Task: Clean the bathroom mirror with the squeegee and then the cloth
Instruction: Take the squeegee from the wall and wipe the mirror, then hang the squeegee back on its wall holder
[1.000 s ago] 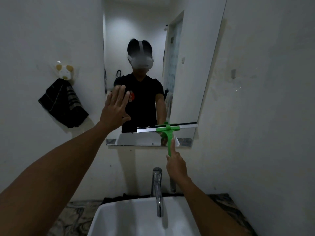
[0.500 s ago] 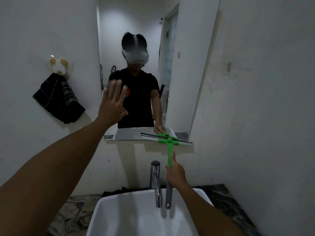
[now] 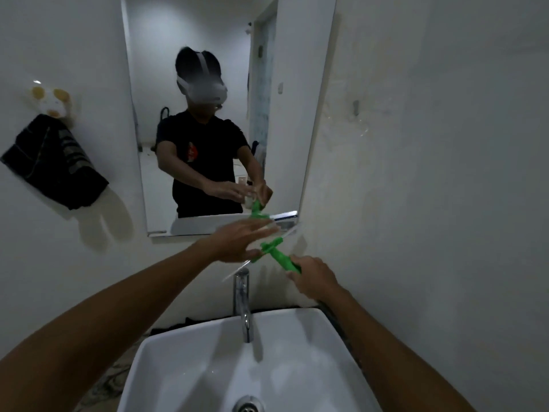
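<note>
Right hand point(image 3: 312, 275) curled round lower end of green squeegee point(image 3: 277, 253) handle, holding it off glass, above tap point(image 3: 242, 295). Blade tilted, motion-blurred, running lower-left to upper-right below mirror's bottom edge. Left hand point(image 3: 237, 240) at blade, fingers extended and spread, lying along blade; actual contact unclear through blur. Mirror point(image 3: 225, 55) on wall just behind both hands. White sink point(image 3: 312, 337) beneath. Dark cloth point(image 3: 50, 165) hanging from hook point(image 3: 50, 102) on wall left of mirror, well apart from hands.
</note>
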